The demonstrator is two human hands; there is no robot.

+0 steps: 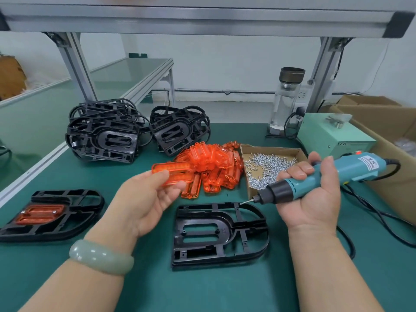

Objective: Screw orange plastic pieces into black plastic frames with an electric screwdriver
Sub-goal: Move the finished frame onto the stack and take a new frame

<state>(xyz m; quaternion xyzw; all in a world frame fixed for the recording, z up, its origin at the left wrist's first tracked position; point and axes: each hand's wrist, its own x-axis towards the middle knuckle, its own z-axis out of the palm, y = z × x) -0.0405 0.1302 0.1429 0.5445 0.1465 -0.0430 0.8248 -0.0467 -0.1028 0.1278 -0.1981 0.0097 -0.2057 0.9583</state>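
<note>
My left hand [144, 199] pinches one orange plastic piece [172, 173] between thumb and fingers, above the green mat. My right hand [313, 194] grips a teal electric screwdriver [333, 174], its bit pointing left and down just above the top edge of an empty black frame [219, 233]. That frame lies flat in front of me. A second black frame [51, 215] at the left has an orange piece [40, 213] set in it with two screws showing. A heap of orange pieces [213, 167] lies behind my hands.
Two stacks of black frames [103, 134] stand at the back left. A cardboard tray of screws [267, 167] sits right of the orange heap. Behind it are a green power box [333, 136], a glass bottle [286, 102] and cardboard boxes [396, 154]. The screwdriver cable [371, 212] trails right.
</note>
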